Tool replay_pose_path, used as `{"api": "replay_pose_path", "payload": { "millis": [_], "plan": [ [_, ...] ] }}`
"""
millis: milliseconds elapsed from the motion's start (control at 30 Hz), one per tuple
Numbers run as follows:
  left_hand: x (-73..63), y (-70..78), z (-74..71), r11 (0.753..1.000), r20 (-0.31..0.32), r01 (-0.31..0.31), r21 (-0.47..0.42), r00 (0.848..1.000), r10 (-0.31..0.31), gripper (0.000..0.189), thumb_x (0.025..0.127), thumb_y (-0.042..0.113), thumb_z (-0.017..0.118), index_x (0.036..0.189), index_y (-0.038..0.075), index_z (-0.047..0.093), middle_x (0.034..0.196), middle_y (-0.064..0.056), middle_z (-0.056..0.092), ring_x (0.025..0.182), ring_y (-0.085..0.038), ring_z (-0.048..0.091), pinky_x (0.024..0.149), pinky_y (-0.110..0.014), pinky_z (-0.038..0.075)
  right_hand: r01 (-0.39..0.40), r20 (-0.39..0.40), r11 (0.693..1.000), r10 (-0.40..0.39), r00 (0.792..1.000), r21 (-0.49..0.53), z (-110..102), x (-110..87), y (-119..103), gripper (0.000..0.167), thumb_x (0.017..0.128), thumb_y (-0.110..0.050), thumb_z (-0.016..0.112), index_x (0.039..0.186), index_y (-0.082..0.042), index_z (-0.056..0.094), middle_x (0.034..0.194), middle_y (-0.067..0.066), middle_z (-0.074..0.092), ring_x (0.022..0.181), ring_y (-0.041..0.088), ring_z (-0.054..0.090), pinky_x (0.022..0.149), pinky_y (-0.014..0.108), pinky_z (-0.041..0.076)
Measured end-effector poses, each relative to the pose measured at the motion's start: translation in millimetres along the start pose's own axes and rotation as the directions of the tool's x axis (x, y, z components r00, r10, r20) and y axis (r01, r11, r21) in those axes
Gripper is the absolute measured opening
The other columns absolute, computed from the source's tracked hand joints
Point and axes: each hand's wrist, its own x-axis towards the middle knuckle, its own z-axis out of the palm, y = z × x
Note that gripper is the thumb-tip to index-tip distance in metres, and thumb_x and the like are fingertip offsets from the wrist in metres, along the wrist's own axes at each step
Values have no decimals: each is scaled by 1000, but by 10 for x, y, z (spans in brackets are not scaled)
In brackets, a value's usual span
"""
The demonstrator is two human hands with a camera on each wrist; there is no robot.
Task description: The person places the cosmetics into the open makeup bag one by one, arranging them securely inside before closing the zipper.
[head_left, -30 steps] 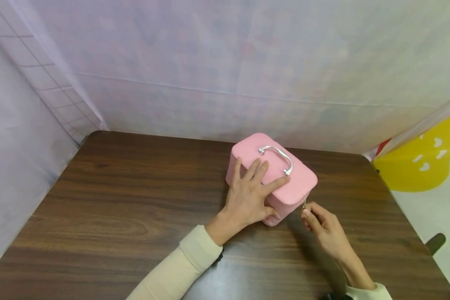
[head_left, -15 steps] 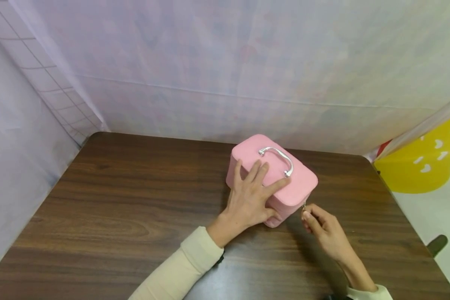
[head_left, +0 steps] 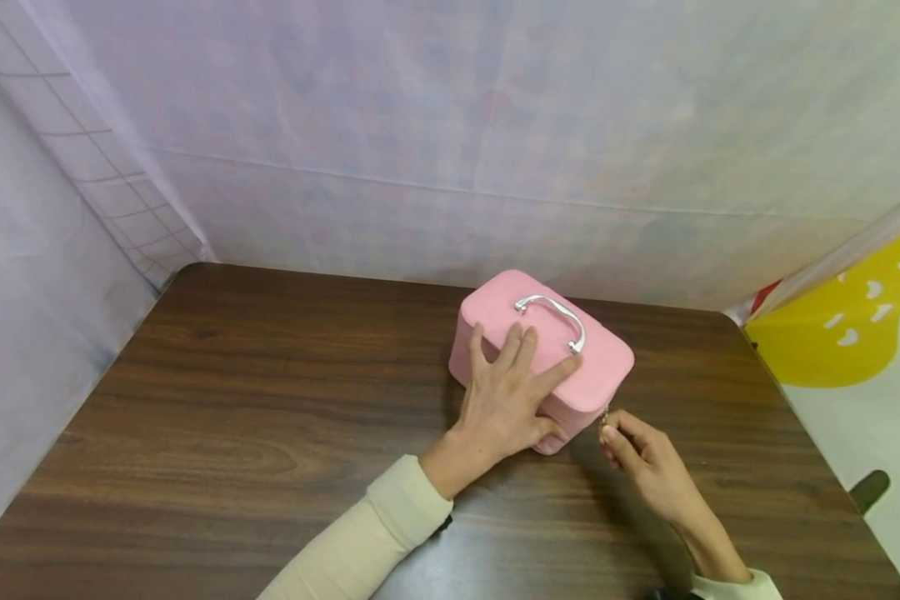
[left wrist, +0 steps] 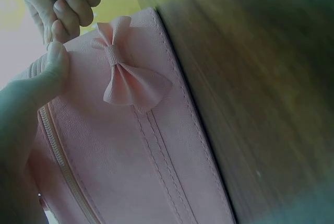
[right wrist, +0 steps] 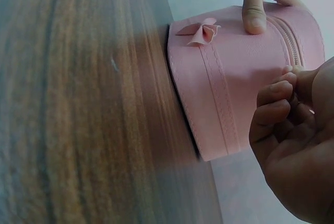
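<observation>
A pink cosmetic case [head_left: 603, 362] with a silver handle [head_left: 568, 317] on its lid stands at an angle on the table. My left hand [head_left: 501, 406] rests spread over the lid's near edge, its thumb against the side wall. At the case's near right corner my right hand [head_left: 648, 462] pinches a small zipper pull [head_left: 606, 412] between thumb and index finger. The left wrist view shows the closed zipper [left wrist: 60, 148] running along the wall below the lid, and a pink bow [left wrist: 136, 83] lower on that wall. In the right wrist view, curled fingers mostly hide the pull.
The brown wooden table [head_left: 232, 400] has its far edge against a pale hanging cloth [head_left: 420, 142]. Beyond the right edge is a white surface with a yellow printed shape [head_left: 832, 350]. The case stands near the table's back edge.
Hardly anything differs. The right hand, with the zipper pull, and the case's near corner have shifted very slightly left; the left hand keeps its place on the lid.
</observation>
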Motion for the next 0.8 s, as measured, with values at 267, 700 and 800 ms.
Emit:
{"api": "replay_pose_path", "payload": {
  "millis": [267, 700, 800],
  "plan": [
    [4, 68, -18, 999, 49, 35, 25, 998, -36, 95, 61, 74, 70, 145, 44, 35, 141, -17, 38, 137, -34, 26, 102, -70, 8, 0, 13, 1000, 0, 1000, -11, -4, -16, -43, 21, 96, 9, 44, 81, -5, 51, 67, 5, 46, 57, 16, 45, 47, 28, 39],
    [-4, 132, -12, 996, -1, 65, 62, 998, -65, 97, 58, 79, 67, 143, 43, 37, 136, -17, 40, 133, -34, 28, 100, -70, 15, -8, 38, 1000, 9, 999, -12, -19, -20, -20, 22, 97, 8, 43, 81, -6, 51, 66, 2, 46, 55, 14, 44, 44, 28, 37],
    [-2, 149, -11, 995, 2, 75, 70, 997, -76, 96, 58, 80, 65, 143, 43, 37, 135, -17, 40, 133, -34, 29, 100, -69, 17, -18, 47, 1000, 18, 999, -11, -22, -21, -18, 22, 97, 8, 43, 81, -6, 51, 66, 1, 46, 55, 14, 43, 45, 28, 36]
  ]
}}
